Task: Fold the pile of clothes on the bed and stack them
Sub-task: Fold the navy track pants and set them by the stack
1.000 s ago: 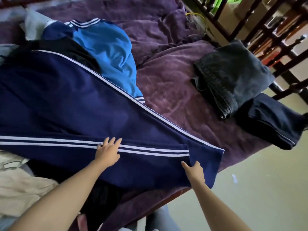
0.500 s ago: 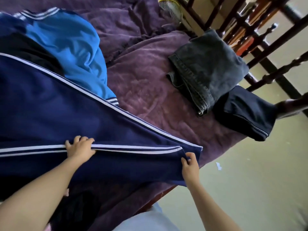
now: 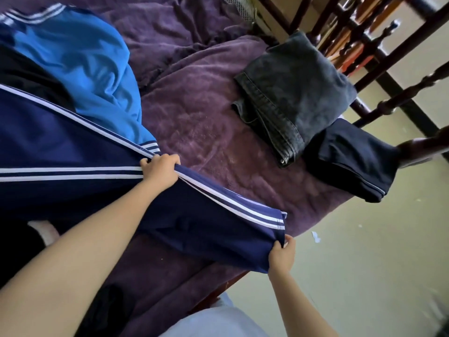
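Navy track pants point(image 3: 63, 142) with white side stripes lie across the purple bed cover point(image 3: 209, 132). My left hand point(image 3: 161, 167) grips the striped edge of one leg, fingers curled round the fabric. My right hand point(image 3: 281, 255) pinches the leg's hem at the bed's near edge, lifted slightly off the cover. A bright blue shirt point(image 3: 82, 64) lies partly under the pants at the upper left. Folded grey jeans point(image 3: 296, 93) and a folded dark navy garment point(image 3: 352, 159) sit side by side at the right.
A dark wooden spindle footboard point(image 3: 398, 69) runs along the bed's right end. Pale floor point(image 3: 364, 263) lies beyond the near edge, with a small scrap of paper point(image 3: 315, 237) on it. Black clothing point(image 3: 21, 242) lies at the lower left.
My left hand slid right along the stripe and now grips the leg's upper edge. My right hand keeps the hem and has raised it. The view shifted left and closer.
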Tool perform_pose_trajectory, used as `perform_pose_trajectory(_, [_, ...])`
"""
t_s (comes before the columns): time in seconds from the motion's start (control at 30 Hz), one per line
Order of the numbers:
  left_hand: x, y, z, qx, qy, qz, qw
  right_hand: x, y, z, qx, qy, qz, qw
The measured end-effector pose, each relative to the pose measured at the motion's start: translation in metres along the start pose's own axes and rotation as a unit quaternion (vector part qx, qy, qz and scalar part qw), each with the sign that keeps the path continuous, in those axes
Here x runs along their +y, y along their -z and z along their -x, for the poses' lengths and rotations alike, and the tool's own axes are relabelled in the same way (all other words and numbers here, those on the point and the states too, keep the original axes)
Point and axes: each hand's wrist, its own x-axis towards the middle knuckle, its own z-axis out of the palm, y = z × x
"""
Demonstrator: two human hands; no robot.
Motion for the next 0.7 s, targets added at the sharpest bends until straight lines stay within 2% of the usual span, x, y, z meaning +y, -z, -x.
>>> perform_pose_trajectory(0.17, [0.008,-0.041,0.013,-0.034,0.0,-0.054,0.998,-0.003,-0.005,-0.003,-0.073,-0.026,0.026,0.997])
perform_pose_trajectory(0.33, [-0.003,-0.063,0.039,-0.055,0.002,-0.043,0.998,-0.001,0.0,-0.001,-0.11,0.0,0.097,0.989])
perform_pose_trajectory(0.43, [-0.016,-0.075,0.065,-0.05,0.017,-0.025,0.998,0.007,0.004,0.006,-0.095,0.032,0.117,0.988])
perform_pose_trajectory(0.57, [-0.047,-0.083,0.101,-0.048,0.079,0.009,0.996,0.011,0.012,0.003,-0.086,0.061,0.161,0.981])
perform_pose_trajectory(0.63, [-0.071,-0.081,0.115,-0.048,0.121,0.023,0.991,0.005,0.013,-0.001,-0.084,0.068,0.229,0.967])
perform_pose_trajectory(0.7, [-0.095,-0.079,0.127,-0.04,0.162,0.041,0.985,-0.007,0.008,0.002,-0.04,0.081,0.324,0.942])
